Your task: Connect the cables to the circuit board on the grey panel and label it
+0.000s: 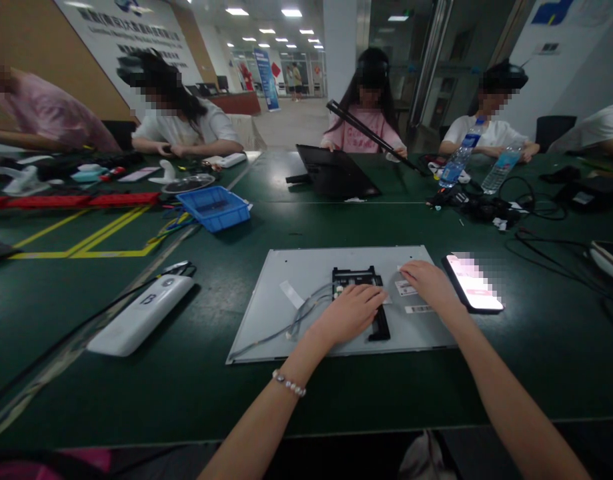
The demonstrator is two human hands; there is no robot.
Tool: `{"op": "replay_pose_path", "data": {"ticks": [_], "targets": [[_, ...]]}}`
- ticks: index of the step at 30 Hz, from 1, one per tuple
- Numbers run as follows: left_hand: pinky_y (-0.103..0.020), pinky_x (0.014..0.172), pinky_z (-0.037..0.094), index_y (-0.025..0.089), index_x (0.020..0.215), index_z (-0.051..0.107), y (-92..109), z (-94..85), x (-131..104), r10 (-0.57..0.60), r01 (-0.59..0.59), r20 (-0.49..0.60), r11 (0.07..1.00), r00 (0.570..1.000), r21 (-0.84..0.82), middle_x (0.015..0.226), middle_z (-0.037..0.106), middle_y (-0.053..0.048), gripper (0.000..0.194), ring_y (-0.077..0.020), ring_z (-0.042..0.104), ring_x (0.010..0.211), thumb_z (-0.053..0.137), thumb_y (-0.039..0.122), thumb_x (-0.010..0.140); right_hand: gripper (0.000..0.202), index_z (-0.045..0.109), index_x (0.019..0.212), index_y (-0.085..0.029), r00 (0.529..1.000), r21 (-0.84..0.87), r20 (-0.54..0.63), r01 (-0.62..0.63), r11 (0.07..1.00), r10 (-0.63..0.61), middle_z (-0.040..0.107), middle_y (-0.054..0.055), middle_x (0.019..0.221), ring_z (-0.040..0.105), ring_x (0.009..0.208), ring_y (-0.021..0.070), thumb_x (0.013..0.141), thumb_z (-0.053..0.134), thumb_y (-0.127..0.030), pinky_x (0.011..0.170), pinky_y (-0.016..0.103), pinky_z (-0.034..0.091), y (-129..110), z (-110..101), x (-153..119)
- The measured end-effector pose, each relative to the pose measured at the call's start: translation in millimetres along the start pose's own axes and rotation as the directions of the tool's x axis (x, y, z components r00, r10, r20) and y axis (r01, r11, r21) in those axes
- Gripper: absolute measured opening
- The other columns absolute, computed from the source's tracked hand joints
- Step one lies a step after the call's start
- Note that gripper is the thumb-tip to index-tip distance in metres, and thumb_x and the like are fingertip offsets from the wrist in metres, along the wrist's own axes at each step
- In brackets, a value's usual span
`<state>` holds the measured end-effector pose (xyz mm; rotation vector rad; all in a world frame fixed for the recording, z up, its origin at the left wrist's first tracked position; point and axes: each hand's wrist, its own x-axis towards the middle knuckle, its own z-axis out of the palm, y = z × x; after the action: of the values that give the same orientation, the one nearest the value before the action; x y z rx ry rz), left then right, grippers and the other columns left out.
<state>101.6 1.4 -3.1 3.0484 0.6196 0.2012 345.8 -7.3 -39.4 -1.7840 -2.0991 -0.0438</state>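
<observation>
A grey display panel (271, 280) lies flat on the green table, its back facing up. On its middle sits a black plastic bracket (380, 328) with grey cables (279, 331) running out to the left. My left hand (353, 310) rests over the bracket, fingers stretched out and covering part of it. My right hand (429, 283) is at the panel's right part, close to a white label (406, 288). Its fingers are bent together in a pinch; whatever may be between the fingertips is too small to make out.
A lit phone (473, 283) lies right of the panel; a white power bank (143, 313) with a cable lies left. Beyond are a blue tray (213, 208), water bottles (459, 157) and black cables (551, 267). Across the table, a person holds a black panel (336, 172).
</observation>
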Motion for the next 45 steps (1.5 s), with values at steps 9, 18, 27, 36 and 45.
{"op": "replay_pose_path", "data": {"ticks": [9, 18, 27, 36, 45], "targets": [[-0.037, 0.098, 0.036, 0.020, 0.127, 0.045, -20, -32.4, -13, -0.189, 0.185, -0.102, 0.982, 0.977, -0.047, 0.129, 0.050, -0.006, 0.035, -0.0208, 0.047, 0.116, 0.039, 0.025, 0.093, 0.024, 0.065, 0.093, -0.019, 0.998, 0.052, -0.024, -0.051, 0.997, 0.052, 0.067, 0.009, 0.097, 0.060, 0.092, 0.0216, 0.090, 0.041, -0.019, 0.080, 0.033, 0.045, -2, -2, 1], [-0.036, 0.093, 0.041, 0.019, 0.112, 0.055, -65, -47.8, -92, -0.599, 0.586, -0.170, 0.801, 0.783, -0.124, 0.115, 0.058, -0.007, 0.029, -0.0216, 0.055, 0.104, 0.040, 0.034, 0.091, 0.023, 0.063, 0.095, -0.019, 0.996, 0.063, -0.052, -0.063, 0.996, 0.066, 0.065, 0.008, 0.097, 0.060, 0.091, 0.0218, 0.089, 0.040, -0.021, 0.078, 0.033, 0.045, 1, 6, -2], [-0.033, 0.081, 0.044, 0.020, 0.108, 0.053, -43, -33.3, -94, -0.650, 0.640, -0.062, 0.758, 0.758, -0.127, 0.105, 0.062, -0.009, 0.029, -0.0228, 0.061, 0.092, 0.044, 0.038, 0.088, 0.024, 0.064, 0.094, -0.021, 0.996, 0.108, -0.065, -0.054, 0.993, 0.061, 0.065, 0.008, 0.096, 0.059, 0.092, 0.0223, 0.088, 0.041, -0.022, 0.078, 0.036, 0.046, 4, 10, -4], [-0.030, 0.067, 0.042, 0.020, 0.100, 0.052, -44, -21.6, -95, -0.695, 0.688, -0.048, 0.718, 0.718, -0.103, 0.082, 0.065, -0.005, 0.021, -0.0213, 0.063, 0.075, 0.038, 0.031, 0.089, 0.025, 0.064, 0.094, -0.020, 0.997, 0.086, -0.060, -0.045, 0.995, 0.050, 0.065, 0.008, 0.096, 0.059, 0.093, 0.0224, 0.088, 0.040, -0.023, 0.080, 0.036, 0.045, 6, 12, -5], [-0.031, 0.071, 0.043, 0.020, 0.099, 0.054, -48, -13.9, -97, -0.700, 0.694, -0.067, 0.714, 0.711, -0.090, 0.092, 0.067, -0.007, 0.022, -0.0215, 0.064, 0.081, 0.036, 0.028, 0.091, 0.024, 0.064, 0.095, -0.020, 0.997, 0.086, -0.059, -0.052, 0.995, 0.057, 0.065, 0.008, 0.097, 0.059, 0.094, 0.0225, 0.088, 0.041, -0.023, 0.081, 0.036, 0.045, 6, 13, -5]]}}
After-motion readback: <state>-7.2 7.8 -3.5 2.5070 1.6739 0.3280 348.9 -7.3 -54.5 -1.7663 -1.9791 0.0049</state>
